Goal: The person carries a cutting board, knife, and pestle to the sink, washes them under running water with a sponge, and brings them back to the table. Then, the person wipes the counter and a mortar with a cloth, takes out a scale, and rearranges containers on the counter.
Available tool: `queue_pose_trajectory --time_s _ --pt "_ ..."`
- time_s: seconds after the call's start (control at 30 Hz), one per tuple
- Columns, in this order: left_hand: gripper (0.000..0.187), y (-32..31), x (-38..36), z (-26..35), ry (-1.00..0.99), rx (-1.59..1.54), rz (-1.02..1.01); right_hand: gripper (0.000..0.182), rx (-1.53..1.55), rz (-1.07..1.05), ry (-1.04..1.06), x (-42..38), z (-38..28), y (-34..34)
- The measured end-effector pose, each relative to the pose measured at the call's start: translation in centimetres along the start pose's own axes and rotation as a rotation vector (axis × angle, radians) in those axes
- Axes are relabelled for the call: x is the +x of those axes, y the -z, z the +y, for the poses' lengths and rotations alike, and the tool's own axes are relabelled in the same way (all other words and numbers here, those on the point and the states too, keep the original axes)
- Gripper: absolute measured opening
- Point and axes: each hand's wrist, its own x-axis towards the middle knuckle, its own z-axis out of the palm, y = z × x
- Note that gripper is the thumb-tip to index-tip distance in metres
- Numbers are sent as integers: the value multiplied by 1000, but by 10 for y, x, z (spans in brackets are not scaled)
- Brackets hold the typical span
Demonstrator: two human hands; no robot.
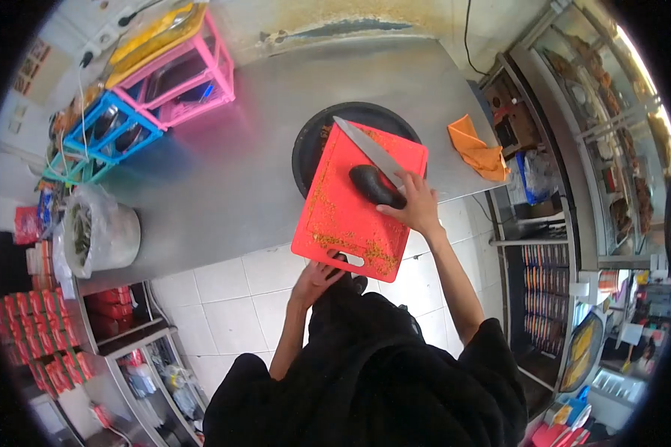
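A red cutting board [343,205] with yellow-green crumbs lies partly over a round black tray [306,153] and reaches past the table's front edge. On the board rest a knife [369,145] and a dark oblong object [373,184], side by side. My right hand [417,205] is over the knife's handle end and the lower end of the dark object, its fingers bent around them. At the board's lower left corner, by the handle slot, my left hand [319,279] grips the edge.
The metal table [201,186] carries an orange cloth [476,149] at right, and pink [227,74] and blue [127,149] racks at left. A white bucket [119,231] with a plastic bag stands at the left end. Shelves flank both sides.
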Motion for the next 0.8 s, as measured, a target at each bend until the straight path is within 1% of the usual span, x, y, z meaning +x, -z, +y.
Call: queue_pose_trajectory --time_s 0.1,0.13,0.23,0.27,0.33,0.37,0.43,0.47,0.57,0.67,0.73,0.77,0.8 --pt "44 -4 19 -19 -39 33 -70 87 19 -60 -5 14 -8 -20" --pt "43 3 27 -25 -42 -50 -35 89 3 -83 0 17 -7 -30" --pt "37 9 37 -21 -93 113 -70 94 -66 -132 16 20 -11 -42" --pt "37 9 39 -16 -73 101 -93 96 -93 -137 17 22 -13 -41" --pt "36 5 37 -11 -19 76 -131 98 -120 -13 -50 22 -19 -27" --pt "37 2 34 -9 -17 84 -115 99 -131 43 -89 17 -22 -22" --pt "38 -8 36 -6 -27 104 -95 101 -87 -75 -217 13 -21 -19" --pt "40 -7 37 -9 -38 61 -91 103 -64 -131 -280 13 -21 -16" --pt "46 -1 40 -19 -66 -38 -109 113 39 -264 -327 4 -13 -5" --pt "52 0 42 -16 -82 -69 -155 93 0 -253 -484 -14 17 4" --pt "54 -2 39 -13 -70 -79 -155 73 111 -407 -411 -24 67 -21" --pt "55 -2 38 -11 -59 -77 -160 63 166 -481 -372 -26 73 -23" --pt "56 -2 40 -7 -55 -75 -168 57 92 -367 -379 -28 79 -25"
